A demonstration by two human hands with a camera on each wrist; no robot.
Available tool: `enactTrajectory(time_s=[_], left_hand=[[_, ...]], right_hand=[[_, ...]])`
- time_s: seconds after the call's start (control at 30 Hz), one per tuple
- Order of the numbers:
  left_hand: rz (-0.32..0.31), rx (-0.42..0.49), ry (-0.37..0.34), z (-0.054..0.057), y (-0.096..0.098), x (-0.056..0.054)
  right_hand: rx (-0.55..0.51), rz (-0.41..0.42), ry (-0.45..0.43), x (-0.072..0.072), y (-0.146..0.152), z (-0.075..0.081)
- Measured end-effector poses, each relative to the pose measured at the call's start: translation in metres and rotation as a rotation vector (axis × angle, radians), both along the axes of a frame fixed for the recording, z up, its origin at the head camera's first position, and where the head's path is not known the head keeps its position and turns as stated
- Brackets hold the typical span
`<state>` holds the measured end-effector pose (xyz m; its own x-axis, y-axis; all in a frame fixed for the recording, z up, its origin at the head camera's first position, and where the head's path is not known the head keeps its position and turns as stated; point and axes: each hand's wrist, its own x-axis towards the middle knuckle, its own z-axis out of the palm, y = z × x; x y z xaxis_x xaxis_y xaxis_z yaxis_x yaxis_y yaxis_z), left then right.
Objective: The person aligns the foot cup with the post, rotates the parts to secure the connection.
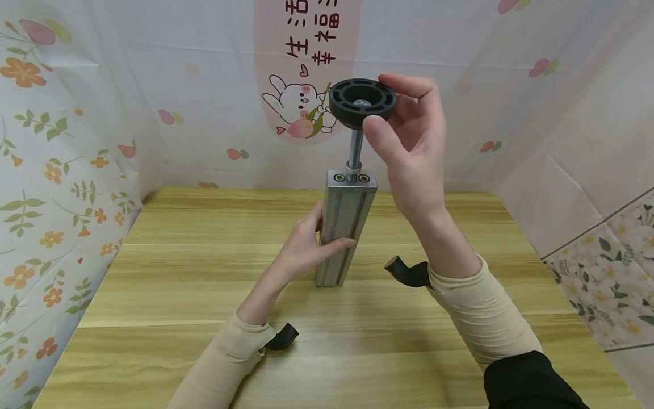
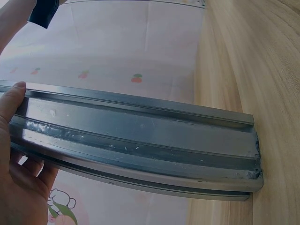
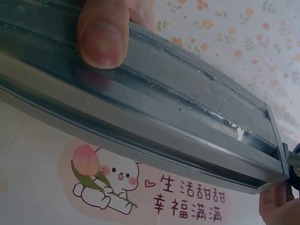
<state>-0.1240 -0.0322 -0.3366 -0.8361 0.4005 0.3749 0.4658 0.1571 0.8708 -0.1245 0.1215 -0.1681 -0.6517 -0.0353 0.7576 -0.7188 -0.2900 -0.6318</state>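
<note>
Behind a yellow-brown wood-grain table (image 1: 204,255), a pale printed backdrop (image 1: 194,74) is hung. A grooved silver metal column (image 1: 341,238) is stood roughly upright on the table, gripped around its sides by the left hand (image 1: 304,244). Above it, a round black foot (image 1: 364,90), with a metal fastener (image 1: 362,103) seated in its hollow, is borne on a steel rod (image 1: 355,147); its rim is pinched between thumb and fingers by the right hand (image 1: 418,147).

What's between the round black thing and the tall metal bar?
A thin metal rod, with what looks like a nut low on it, runs between the black disc and the metal bar. The head view shows it.
</note>
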Motion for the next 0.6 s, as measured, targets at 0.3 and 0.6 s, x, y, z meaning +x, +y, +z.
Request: enactTrajectory(time_s=[0.3, 0.6], left_hand=[[0.001, -0.005, 0.012, 0.0001, -0.0001, -0.0004], [0.003, -0.006, 0.016, 0.0003, -0.0001, -0.0003]], right_hand=[[-0.002, -0.099, 0.037, 0.0017, -0.0047, 0.0016], [0.021, -0.074, 0.029, 0.0011, -0.0055, 0.0017]])
